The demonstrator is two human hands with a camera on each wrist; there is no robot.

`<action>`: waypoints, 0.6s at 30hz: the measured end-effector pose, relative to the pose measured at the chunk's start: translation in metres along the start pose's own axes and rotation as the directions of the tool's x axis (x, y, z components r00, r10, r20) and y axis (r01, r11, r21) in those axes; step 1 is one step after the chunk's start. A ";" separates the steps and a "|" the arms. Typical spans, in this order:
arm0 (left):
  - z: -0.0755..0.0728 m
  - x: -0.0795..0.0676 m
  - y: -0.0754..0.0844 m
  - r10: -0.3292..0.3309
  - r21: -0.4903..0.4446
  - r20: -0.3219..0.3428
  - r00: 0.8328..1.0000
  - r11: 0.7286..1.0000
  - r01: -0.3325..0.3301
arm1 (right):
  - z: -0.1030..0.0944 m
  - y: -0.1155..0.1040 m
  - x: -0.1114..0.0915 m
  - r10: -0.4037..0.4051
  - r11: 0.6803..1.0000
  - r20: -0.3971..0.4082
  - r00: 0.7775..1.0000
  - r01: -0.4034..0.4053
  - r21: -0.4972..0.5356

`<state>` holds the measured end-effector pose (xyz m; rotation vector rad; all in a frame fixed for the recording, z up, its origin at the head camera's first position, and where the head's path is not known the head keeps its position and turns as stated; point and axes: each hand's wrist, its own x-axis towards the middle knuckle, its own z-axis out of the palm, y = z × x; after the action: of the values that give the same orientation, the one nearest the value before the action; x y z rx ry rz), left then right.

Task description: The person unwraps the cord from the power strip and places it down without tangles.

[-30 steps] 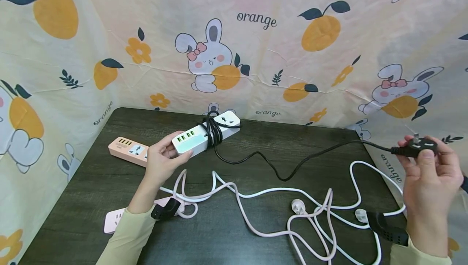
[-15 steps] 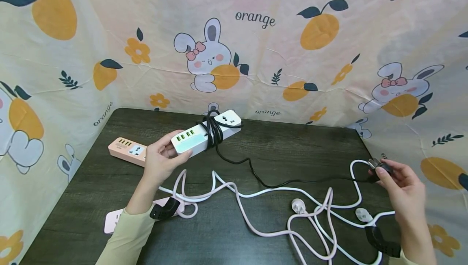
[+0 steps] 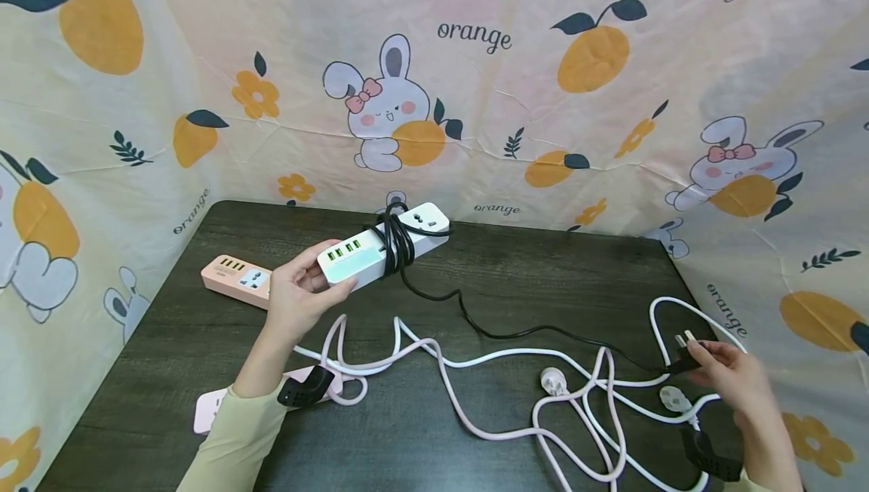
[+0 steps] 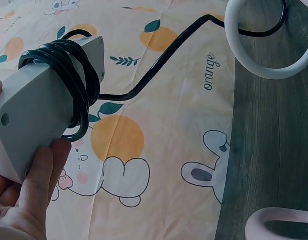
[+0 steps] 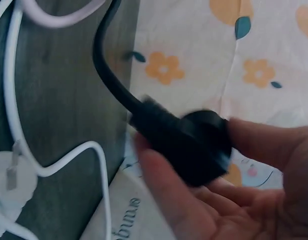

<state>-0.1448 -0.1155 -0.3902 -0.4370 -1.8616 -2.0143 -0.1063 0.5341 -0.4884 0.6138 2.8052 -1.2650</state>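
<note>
My left hand (image 3: 302, 292) grips the near end of a white power strip (image 3: 363, 269) and holds it tilted above the back of the table. Several turns of black cord (image 3: 396, 244) are wound round the strip's middle; the left wrist view shows its underside and the coils (image 4: 76, 75). From there the loose cord runs right to a black plug (image 5: 189, 145), pinched between the thumb and fingers of my right hand (image 3: 736, 379) low over the table's right side. In the head view the plug's metal prongs (image 3: 686, 337) point up.
On the left lie an orange-pink power strip (image 3: 237, 281) and a pale pink one (image 3: 207, 410), the latter partly behind my left arm. White and pale pink cords (image 3: 475, 432) loop across the table, with white plugs (image 3: 553, 381) among them. A printed cloth (image 3: 502, 99) hangs behind.
My right hand has brought the black plug down and left from the table's far right, and the loose black cord has sagged lower. The left hand and strip have stayed almost still.
</note>
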 end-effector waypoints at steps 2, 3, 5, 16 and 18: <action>0.000 0.000 0.000 -0.003 0.001 0.000 1.000 1.000 0.003 | 0.000 0.000 -0.002 -0.007 1.000 0.092 0.996 0.008 -0.010; 0.000 0.000 0.000 -0.003 -0.001 0.001 1.000 1.000 0.003 | 0.001 -0.006 -0.007 -0.014 1.000 0.136 0.991 0.015 -0.007; 0.000 0.000 -0.001 -0.003 -0.006 0.004 1.000 1.000 0.003 | 0.004 -0.019 -0.019 -0.031 1.000 0.172 0.985 0.030 0.006; 0.001 0.002 -0.001 0.005 -0.028 0.010 1.000 1.000 -0.005 | 0.012 -0.003 -0.031 -0.141 0.990 0.144 0.979 0.143 -0.002; 0.002 0.002 -0.001 0.006 -0.029 0.013 1.000 1.000 -0.005 | 0.008 -0.035 -0.049 -0.098 0.993 0.198 0.975 0.110 -0.048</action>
<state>-0.1469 -0.1139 -0.3902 -0.4645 -1.8391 -2.0419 -0.0744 0.4897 -0.4606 0.3234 2.7311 -1.1806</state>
